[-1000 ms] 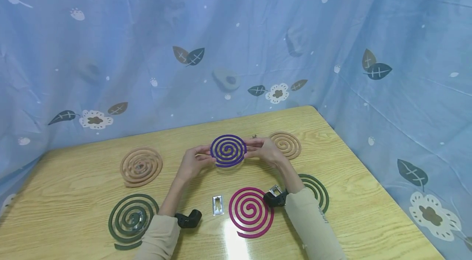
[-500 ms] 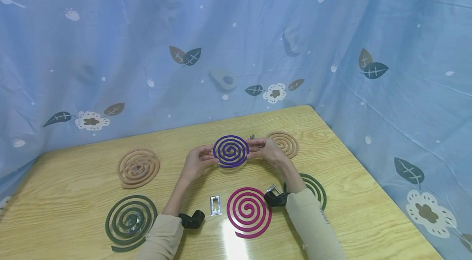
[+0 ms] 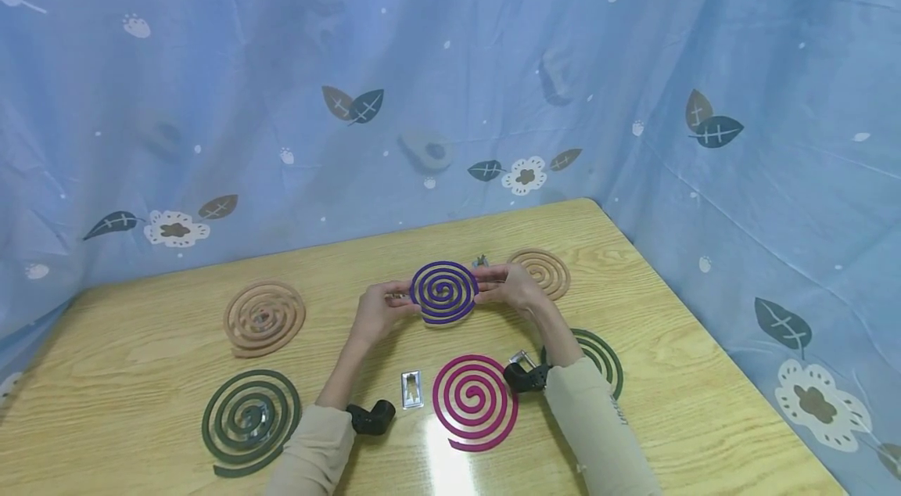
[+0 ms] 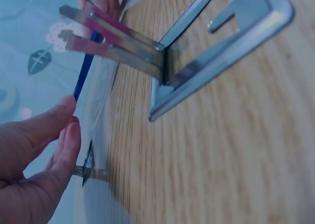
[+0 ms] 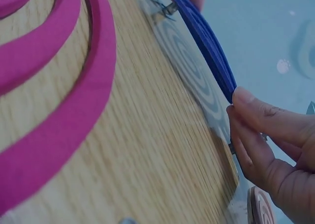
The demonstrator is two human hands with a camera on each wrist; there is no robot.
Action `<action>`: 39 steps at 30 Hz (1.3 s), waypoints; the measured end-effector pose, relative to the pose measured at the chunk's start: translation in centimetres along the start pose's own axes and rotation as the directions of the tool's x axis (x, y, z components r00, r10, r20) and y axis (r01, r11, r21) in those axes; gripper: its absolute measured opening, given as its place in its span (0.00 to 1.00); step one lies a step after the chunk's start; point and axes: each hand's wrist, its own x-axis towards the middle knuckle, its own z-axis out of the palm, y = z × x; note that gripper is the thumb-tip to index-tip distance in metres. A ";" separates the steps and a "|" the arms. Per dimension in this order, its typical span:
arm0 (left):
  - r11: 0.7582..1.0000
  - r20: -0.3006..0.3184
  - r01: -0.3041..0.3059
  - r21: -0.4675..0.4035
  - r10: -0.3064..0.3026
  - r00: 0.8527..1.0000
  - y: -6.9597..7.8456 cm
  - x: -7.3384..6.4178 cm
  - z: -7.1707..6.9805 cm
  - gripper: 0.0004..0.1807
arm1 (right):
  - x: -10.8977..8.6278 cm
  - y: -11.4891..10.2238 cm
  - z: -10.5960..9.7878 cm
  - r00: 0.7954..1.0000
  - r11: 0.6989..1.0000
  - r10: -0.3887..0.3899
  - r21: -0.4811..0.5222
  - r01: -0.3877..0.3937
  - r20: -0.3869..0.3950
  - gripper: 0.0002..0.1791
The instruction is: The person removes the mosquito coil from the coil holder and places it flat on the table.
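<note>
Between both hands is a purple mosquito coil point(image 3: 444, 292), held a little above the table, its shadow below it in the right wrist view. My left hand point(image 3: 376, 312) pinches its left edge between thumb and fingers. On the opposite edge, my right hand point(image 3: 517, 286) pinches it the same way. From the side, the coil point(image 5: 209, 49) looks thin and slightly bowed. A small metal coil stand point(image 4: 88, 166) is near the left fingers. Another metal stand point(image 3: 481, 261) shows just behind the right fingers.
A magenta coil point(image 3: 438, 402) lies in front, beside a metal stand point(image 3: 412, 389) with raised prongs. Brown coils point(image 3: 235, 347) point(image 3: 565, 277) and green coils point(image 3: 211, 433) point(image 3: 614, 359) lie left and right. One more stand point(image 3: 522, 359) is near the right wrist. A blue patterned curtain point(image 3: 281, 89) backs the table.
Both hands have shifted the purple coil slightly to the right and a touch nearer. Their pinch on its edges stays the same. The head view has turned a little.
</note>
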 end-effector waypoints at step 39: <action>0.986 0.099 -0.009 0.169 -0.008 0.995 0.4 1.2 0.0 0.28 | 0.0 -2.0 -0.7 0.998 0.953 0.047 -0.300 -0.031 0.047 0.30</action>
